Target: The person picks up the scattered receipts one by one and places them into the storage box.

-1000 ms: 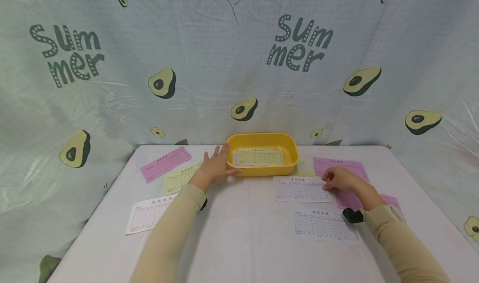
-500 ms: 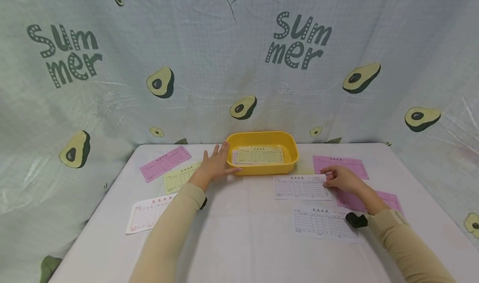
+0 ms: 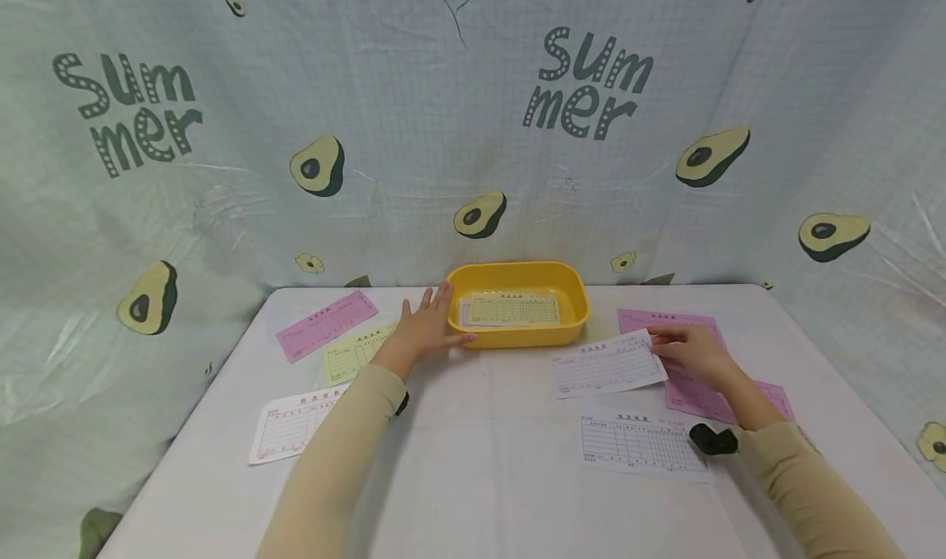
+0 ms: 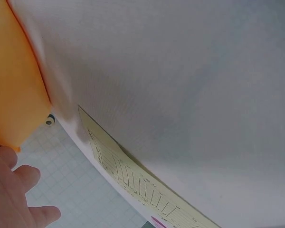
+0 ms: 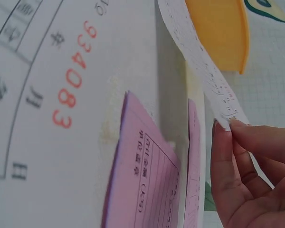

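Observation:
My right hand (image 3: 695, 354) pinches the right end of a white receipt slip (image 3: 608, 365) between thumb and fingers; that end is raised off the table. The right wrist view shows the pinched corner of the same white slip (image 5: 206, 71) up close. My left hand (image 3: 423, 329), fingers spread straight, rests against the left side of a yellow plastic basket (image 3: 517, 337). Inside the basket lies a yellow slip (image 3: 515, 309) over a paler pinkish one, mostly covered. In the left wrist view, the left fingers (image 4: 26, 178) touch the basket's wall (image 4: 14, 76).
Another white slip (image 3: 641, 446) lies nearer on the right. Pink slips (image 3: 772, 401) lie under and beyond the right hand. On the left are a pink slip (image 3: 327, 325), a yellow slip (image 3: 356, 352) and a red-printed white slip (image 3: 296, 423). A printed curtain (image 3: 399, 116) hangs behind.
The right hand has taken hold of the white slip's end and lifted it, shifting slightly right; the slip now tilts. The left hand and basket have stayed put.

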Available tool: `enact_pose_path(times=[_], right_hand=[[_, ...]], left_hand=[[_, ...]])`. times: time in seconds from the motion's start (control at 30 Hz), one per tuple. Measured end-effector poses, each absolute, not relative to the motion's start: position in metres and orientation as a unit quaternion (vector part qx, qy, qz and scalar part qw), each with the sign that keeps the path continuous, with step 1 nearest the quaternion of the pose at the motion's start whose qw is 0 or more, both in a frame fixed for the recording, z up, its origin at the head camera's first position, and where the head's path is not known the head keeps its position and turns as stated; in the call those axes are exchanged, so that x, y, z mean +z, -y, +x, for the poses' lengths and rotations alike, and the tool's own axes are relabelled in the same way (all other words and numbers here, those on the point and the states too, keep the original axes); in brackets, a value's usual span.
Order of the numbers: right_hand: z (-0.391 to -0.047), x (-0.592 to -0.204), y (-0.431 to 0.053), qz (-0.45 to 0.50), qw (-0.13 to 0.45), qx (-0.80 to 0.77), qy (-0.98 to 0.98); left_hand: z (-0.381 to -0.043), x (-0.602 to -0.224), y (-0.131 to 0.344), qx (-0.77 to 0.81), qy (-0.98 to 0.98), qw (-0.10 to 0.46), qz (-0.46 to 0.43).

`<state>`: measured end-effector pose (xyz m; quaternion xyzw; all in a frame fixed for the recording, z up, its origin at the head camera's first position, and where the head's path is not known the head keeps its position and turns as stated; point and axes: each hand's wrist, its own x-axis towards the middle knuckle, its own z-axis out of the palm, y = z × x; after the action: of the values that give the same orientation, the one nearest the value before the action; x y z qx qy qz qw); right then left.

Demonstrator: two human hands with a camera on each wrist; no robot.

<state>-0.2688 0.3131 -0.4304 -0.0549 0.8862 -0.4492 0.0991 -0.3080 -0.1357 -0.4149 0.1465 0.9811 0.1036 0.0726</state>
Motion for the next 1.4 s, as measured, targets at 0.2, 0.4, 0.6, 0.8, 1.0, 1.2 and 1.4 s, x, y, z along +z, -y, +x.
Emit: enact_pose_path(times=[0.2,0.4,0.6,0.8,1.0,1.2,1.4], right_hand=[[-0.269,-0.427,-0.323,-0.054,0.077,-0.493,-0.865],[-0.266,-0.416,-0.335,-0.032,0.057,-0.492,-0.868],[-0.264,-0.406,-0.349,-0.014,0.037,-0.488,-0.872],[-0.266,-0.395,-0.365,-0.012,0.01,-0.508,-0.861],[-0.269,-0.383,-0.379,-0.019,-0.014,-0.557,-0.83],[-0.27,-0.379,-0.378,0.005,-0.019,-0.566,-0.824],[-0.277,-0.373,-0.365,0.022,-0.016,-0.586,-0.81]], left_hand=[[-0.307,-0.414,0.136,0.098,-0.982,0.072,0.147],[-0.305,-0.413,0.135,0.097,-0.982,0.07,0.15],[-0.305,-0.413,0.135,0.099,-0.982,0.072,0.147],[-0.306,-0.413,0.135,0.104,-0.981,0.073,0.146],[-0.305,-0.412,0.135,0.104,-0.981,0.073,0.149],[-0.305,-0.413,0.135,0.099,-0.981,0.072,0.151],[-0.306,-0.413,0.137,0.107,-0.98,0.074,0.149]])
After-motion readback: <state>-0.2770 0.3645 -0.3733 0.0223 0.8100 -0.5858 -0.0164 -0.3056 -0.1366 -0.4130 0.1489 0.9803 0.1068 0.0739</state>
